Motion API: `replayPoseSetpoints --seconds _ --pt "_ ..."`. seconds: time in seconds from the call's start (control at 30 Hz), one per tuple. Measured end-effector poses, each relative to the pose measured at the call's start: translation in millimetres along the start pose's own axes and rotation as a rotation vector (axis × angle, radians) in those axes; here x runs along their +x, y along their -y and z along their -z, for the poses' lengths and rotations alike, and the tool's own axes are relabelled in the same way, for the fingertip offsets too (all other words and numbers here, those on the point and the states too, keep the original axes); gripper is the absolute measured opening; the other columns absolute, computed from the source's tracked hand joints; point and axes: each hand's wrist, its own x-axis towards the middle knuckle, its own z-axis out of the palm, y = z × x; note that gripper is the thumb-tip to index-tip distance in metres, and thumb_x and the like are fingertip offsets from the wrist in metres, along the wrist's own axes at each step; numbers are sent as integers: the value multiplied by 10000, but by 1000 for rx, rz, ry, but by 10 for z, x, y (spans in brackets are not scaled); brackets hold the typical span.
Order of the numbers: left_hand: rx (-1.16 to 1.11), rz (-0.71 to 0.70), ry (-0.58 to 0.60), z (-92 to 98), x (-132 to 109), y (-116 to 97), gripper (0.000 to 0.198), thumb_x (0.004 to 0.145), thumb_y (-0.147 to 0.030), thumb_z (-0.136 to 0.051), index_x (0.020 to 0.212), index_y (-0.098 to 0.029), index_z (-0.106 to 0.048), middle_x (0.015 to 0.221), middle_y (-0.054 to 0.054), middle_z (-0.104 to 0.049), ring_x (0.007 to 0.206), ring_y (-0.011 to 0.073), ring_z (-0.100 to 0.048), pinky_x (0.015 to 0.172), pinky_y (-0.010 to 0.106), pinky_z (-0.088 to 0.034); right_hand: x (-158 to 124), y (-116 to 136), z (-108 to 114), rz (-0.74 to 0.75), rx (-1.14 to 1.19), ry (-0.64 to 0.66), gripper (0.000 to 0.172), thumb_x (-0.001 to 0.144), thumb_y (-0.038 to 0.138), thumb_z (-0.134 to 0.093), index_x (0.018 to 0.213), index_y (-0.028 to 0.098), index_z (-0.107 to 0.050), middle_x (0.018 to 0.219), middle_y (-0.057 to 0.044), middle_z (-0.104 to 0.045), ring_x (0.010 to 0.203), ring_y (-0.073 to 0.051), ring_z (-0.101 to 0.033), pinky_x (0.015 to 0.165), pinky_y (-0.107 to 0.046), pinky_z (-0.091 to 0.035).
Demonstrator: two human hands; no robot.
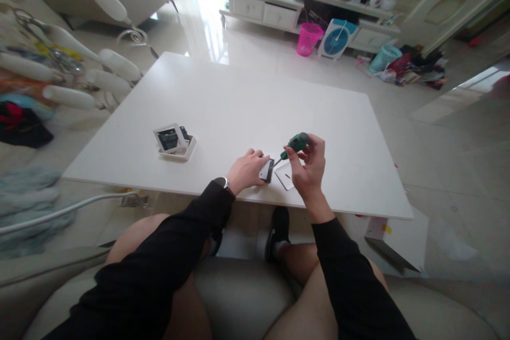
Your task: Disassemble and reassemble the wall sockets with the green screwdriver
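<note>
My right hand [309,166] grips a green-handled screwdriver [298,142], its shaft slanting down to the left. The tip meets the dark edge of a small white and black wall-switch-like piece [267,171] near the table's front edge. Fingers of my left hand [249,171] are closed round that piece from the left and hide part of it. Partly behind my right hand lies a square white cover plate [284,175] with a small dark slot. Farther left, a white tray-like box [184,155] holds a white frame [169,138] and dark parts.
All this rests on a white table [255,95]. Beyond it stand a pink basket [309,39], a blue and white fan [337,38] and a low white cabinet [249,8]. White lamp arms [119,64] reach near the table's left edge.
</note>
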Motion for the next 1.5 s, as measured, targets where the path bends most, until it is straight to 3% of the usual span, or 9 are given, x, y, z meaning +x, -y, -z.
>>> replayPoseSetpoints --seconds 0.33,0.8,1.13,1.5 --pt "-30 5 57 -78 40 52 644 799 -559 -817 1314 -232 -611 1221 111 -654 1135 310 -596 887 368 -528 5 32 -26 25 -9 69 389 928 395 -725 1253 307 -531 1091 -28 -679 930 -185 -723 674 -304 -664" --pt "-65 -22 56 -116 43 81 661 823 -564 -766 1357 -215 -593 1254 132 -618 1123 317 -592 993 411 -507 46 69 -62 68 -64 79 381 959 407 -680 1304 326 -538 1167 -53 -688 939 -199 -721 698 -333 -679" --pt "-70 -46 37 -228 66 121 724 846 -562 -752 1438 -205 -539 1307 145 -613 1175 326 -573 1018 423 -497 -15 49 -111 63 -69 183 356 965 385 -664 1294 326 -542 1173 -45 -681 947 -196 -713 733 -353 -687" --pt "-97 -62 50 -222 76 119 700 817 -513 -786 1412 -215 -567 1271 138 -623 1147 325 -578 998 427 -499 31 47 -112 49 -146 94 394 916 476 -734 1240 323 -569 1133 -42 -624 947 -194 -637 679 -307 -636"
